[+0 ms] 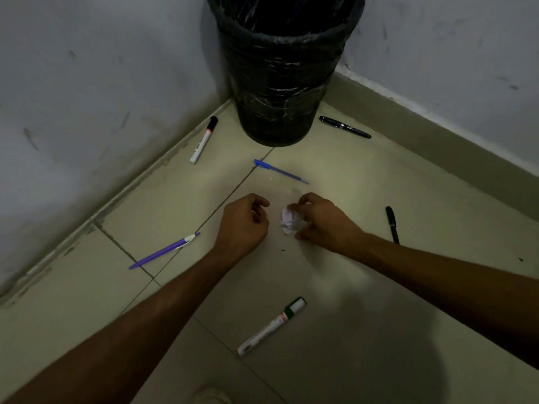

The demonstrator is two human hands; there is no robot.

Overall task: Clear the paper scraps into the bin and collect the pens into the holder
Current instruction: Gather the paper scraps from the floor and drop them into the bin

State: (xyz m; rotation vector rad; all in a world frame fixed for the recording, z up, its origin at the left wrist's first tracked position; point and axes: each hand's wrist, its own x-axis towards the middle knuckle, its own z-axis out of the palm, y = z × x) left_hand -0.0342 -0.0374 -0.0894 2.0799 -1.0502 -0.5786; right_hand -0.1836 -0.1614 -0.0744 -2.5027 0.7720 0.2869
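Your right hand [320, 220] curls round bunched paper scraps [287, 221], likely gathered for one trip to the bin [280, 83]; your left hand [242, 223] curled, contents unseen.

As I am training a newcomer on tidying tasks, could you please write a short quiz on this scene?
1. Multiple choice: what does the right hand grip? A) a ruler B) a crumpled paper scrap C) nothing
2. True or false: the bin lies tipped over on the floor.
3. Count: how many pens and markers lie on the floor?

Key
1. B.
2. False: it stands upright in the corner.
3. Six: black-capped marker, black pen by the bin, blue pen, purple pen, black pen on the right, green-capped marker.
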